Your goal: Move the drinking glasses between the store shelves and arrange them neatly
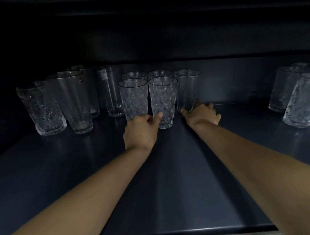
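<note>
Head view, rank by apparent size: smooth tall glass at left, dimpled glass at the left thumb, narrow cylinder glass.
1. smooth tall glass
2. dimpled glass
3. narrow cylinder glass, though it stands farther back.

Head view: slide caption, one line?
Left hand at the base of the front glasses, right hand gripping the right glass on a dark shelf.

I looked in on a dark navy shelf (174,172) bearing clear dimpled glasses (164,101) in a scale-like pattern, a plain clear tumbler (75,102), and clear ice-textured glasses (41,109) with rough, crinkled walls, as were the right-hand glasses (304,99)
</note>
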The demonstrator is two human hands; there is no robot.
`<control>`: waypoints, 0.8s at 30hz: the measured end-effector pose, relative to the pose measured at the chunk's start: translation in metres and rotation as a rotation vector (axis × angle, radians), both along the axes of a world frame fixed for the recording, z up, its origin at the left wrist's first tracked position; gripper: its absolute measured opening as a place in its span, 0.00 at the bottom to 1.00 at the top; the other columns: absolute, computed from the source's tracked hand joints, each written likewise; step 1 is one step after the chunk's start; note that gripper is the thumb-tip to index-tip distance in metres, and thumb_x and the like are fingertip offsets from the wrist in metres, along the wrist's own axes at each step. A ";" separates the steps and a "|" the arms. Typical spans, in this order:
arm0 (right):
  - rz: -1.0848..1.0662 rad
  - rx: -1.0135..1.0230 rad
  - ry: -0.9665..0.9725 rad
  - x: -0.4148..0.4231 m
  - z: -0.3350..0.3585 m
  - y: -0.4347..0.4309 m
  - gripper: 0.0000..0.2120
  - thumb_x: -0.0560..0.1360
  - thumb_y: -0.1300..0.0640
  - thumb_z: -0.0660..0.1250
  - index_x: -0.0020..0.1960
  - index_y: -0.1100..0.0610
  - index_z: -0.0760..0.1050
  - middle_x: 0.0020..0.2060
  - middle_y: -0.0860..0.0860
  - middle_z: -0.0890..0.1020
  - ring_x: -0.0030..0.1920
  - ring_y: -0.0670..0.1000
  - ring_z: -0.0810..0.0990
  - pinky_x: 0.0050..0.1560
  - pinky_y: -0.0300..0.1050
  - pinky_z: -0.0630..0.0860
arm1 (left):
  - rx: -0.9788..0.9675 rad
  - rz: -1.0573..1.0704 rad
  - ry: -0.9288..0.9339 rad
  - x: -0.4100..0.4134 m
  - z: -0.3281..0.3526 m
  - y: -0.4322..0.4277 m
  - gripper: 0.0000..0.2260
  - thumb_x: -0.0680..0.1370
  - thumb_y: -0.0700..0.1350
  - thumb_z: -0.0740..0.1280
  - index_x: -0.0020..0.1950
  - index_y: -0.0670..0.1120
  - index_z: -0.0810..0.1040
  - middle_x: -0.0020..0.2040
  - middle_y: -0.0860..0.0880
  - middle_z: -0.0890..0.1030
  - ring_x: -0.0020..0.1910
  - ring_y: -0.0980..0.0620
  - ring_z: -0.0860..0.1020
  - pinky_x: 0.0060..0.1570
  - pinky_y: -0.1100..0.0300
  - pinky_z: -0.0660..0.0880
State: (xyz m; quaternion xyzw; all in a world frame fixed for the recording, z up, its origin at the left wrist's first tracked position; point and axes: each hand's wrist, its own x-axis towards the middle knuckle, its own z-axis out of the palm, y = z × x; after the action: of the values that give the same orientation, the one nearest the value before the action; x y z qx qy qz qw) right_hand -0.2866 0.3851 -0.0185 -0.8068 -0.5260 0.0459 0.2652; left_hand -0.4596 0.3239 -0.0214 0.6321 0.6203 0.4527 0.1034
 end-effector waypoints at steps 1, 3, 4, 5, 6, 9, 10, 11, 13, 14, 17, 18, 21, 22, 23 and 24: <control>-0.004 0.000 -0.003 0.000 0.000 0.000 0.30 0.77 0.34 0.60 0.72 0.51 0.67 0.68 0.58 0.70 0.67 0.60 0.70 0.65 0.55 0.65 | -0.005 0.000 -0.005 0.000 0.000 0.000 0.23 0.78 0.62 0.64 0.36 0.44 0.79 0.34 0.48 0.82 0.38 0.48 0.81 0.38 0.55 0.78; -0.008 0.000 -0.008 -0.001 0.001 0.000 0.30 0.77 0.34 0.60 0.72 0.51 0.67 0.67 0.59 0.70 0.66 0.60 0.71 0.65 0.54 0.65 | -0.014 -0.002 -0.020 0.000 0.000 0.000 0.23 0.78 0.62 0.64 0.37 0.44 0.80 0.35 0.48 0.83 0.38 0.48 0.81 0.39 0.55 0.77; -0.008 -0.002 -0.011 -0.001 0.001 0.000 0.30 0.77 0.34 0.60 0.72 0.51 0.67 0.67 0.59 0.70 0.66 0.60 0.71 0.64 0.54 0.65 | -0.021 -0.005 -0.034 0.000 0.000 0.000 0.23 0.78 0.62 0.65 0.37 0.44 0.80 0.35 0.48 0.83 0.39 0.48 0.81 0.39 0.55 0.78; -0.008 -0.004 -0.013 -0.002 0.001 0.000 0.30 0.77 0.34 0.60 0.72 0.51 0.67 0.67 0.59 0.70 0.66 0.60 0.71 0.64 0.54 0.65 | -0.028 -0.009 -0.050 0.000 0.000 0.001 0.23 0.78 0.62 0.65 0.36 0.45 0.80 0.35 0.49 0.83 0.39 0.48 0.82 0.40 0.54 0.79; -0.009 -0.004 -0.016 -0.002 0.001 -0.001 0.30 0.77 0.35 0.60 0.72 0.52 0.67 0.67 0.59 0.70 0.66 0.60 0.71 0.65 0.54 0.65 | -0.035 -0.015 -0.068 0.000 0.000 0.001 0.23 0.78 0.62 0.65 0.36 0.45 0.79 0.35 0.49 0.83 0.38 0.48 0.82 0.41 0.53 0.79; -0.012 -0.009 -0.017 -0.002 0.003 -0.002 0.30 0.78 0.35 0.59 0.72 0.53 0.67 0.68 0.59 0.69 0.67 0.60 0.70 0.65 0.55 0.65 | -0.053 -0.025 -0.121 0.000 0.000 0.002 0.22 0.77 0.62 0.66 0.33 0.45 0.78 0.33 0.48 0.82 0.37 0.48 0.82 0.41 0.52 0.80; -0.011 -0.013 -0.018 -0.002 0.003 -0.002 0.30 0.78 0.35 0.59 0.72 0.53 0.67 0.68 0.59 0.69 0.67 0.60 0.70 0.65 0.55 0.65 | -0.058 -0.024 -0.128 0.000 0.000 0.002 0.22 0.77 0.62 0.67 0.33 0.45 0.77 0.33 0.48 0.82 0.37 0.48 0.82 0.40 0.53 0.80; -0.009 -0.015 -0.019 -0.002 0.003 -0.002 0.30 0.78 0.35 0.59 0.71 0.53 0.67 0.68 0.59 0.69 0.67 0.60 0.70 0.65 0.55 0.65 | -0.061 -0.023 -0.134 0.000 0.000 0.002 0.22 0.77 0.61 0.67 0.33 0.45 0.77 0.33 0.48 0.82 0.37 0.48 0.82 0.40 0.53 0.80; -0.006 -0.008 -0.017 -0.002 0.002 -0.002 0.30 0.77 0.35 0.59 0.71 0.53 0.68 0.67 0.58 0.70 0.66 0.60 0.71 0.65 0.55 0.65 | -0.064 -0.026 -0.153 0.000 0.000 0.002 0.22 0.77 0.61 0.67 0.33 0.44 0.78 0.33 0.48 0.82 0.36 0.48 0.82 0.41 0.53 0.80; -0.005 -0.004 -0.014 -0.002 0.002 -0.002 0.30 0.77 0.35 0.60 0.71 0.53 0.68 0.67 0.58 0.70 0.66 0.60 0.71 0.65 0.55 0.65 | -0.064 -0.030 -0.159 -0.001 -0.001 0.002 0.22 0.77 0.61 0.67 0.34 0.44 0.78 0.32 0.47 0.82 0.36 0.48 0.82 0.41 0.52 0.80; 0.001 0.005 -0.009 -0.001 0.001 -0.002 0.31 0.76 0.34 0.61 0.71 0.53 0.69 0.68 0.58 0.70 0.67 0.59 0.71 0.65 0.55 0.65 | -0.061 -0.037 -0.160 -0.002 -0.001 0.001 0.22 0.77 0.60 0.68 0.34 0.43 0.79 0.32 0.47 0.82 0.35 0.48 0.82 0.41 0.51 0.80; 0.001 0.008 -0.005 -0.001 0.001 -0.003 0.31 0.76 0.34 0.61 0.71 0.53 0.69 0.68 0.58 0.70 0.67 0.59 0.71 0.65 0.55 0.65 | -0.059 -0.040 -0.166 -0.002 -0.002 0.001 0.22 0.77 0.60 0.68 0.34 0.43 0.79 0.32 0.47 0.82 0.35 0.48 0.82 0.41 0.51 0.80; 0.003 0.014 0.021 0.000 0.003 -0.007 0.32 0.76 0.34 0.62 0.70 0.56 0.68 0.68 0.58 0.70 0.67 0.60 0.71 0.65 0.55 0.66 | -0.053 -0.060 -0.194 -0.003 -0.002 -0.001 0.17 0.76 0.56 0.70 0.36 0.44 0.82 0.32 0.47 0.82 0.35 0.49 0.82 0.42 0.51 0.81; 0.005 0.025 0.035 0.001 0.004 -0.010 0.32 0.77 0.35 0.62 0.70 0.57 0.68 0.68 0.59 0.70 0.67 0.60 0.71 0.65 0.55 0.66 | -0.056 -0.069 -0.202 -0.003 -0.002 -0.003 0.14 0.77 0.53 0.71 0.38 0.44 0.83 0.33 0.48 0.83 0.36 0.49 0.82 0.43 0.53 0.81; 0.012 0.040 0.050 0.001 0.004 -0.014 0.31 0.77 0.36 0.61 0.70 0.58 0.68 0.68 0.59 0.71 0.67 0.60 0.71 0.65 0.55 0.66 | -0.064 -0.083 -0.208 -0.004 0.000 -0.007 0.11 0.77 0.50 0.70 0.40 0.44 0.84 0.35 0.49 0.83 0.38 0.50 0.82 0.44 0.56 0.80; 0.027 0.056 0.065 0.001 0.004 -0.020 0.30 0.78 0.37 0.61 0.69 0.59 0.68 0.68 0.59 0.71 0.67 0.60 0.71 0.65 0.55 0.66 | -0.078 -0.106 -0.210 -0.005 0.001 -0.013 0.08 0.77 0.46 0.70 0.43 0.45 0.85 0.38 0.50 0.84 0.40 0.52 0.82 0.45 0.62 0.79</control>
State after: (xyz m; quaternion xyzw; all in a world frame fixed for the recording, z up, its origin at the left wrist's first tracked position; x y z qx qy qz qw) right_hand -0.2856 0.3650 -0.0143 -0.7899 -0.5291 0.0612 0.3040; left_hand -0.4647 0.3111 -0.0206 0.6084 0.5891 0.4859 0.2160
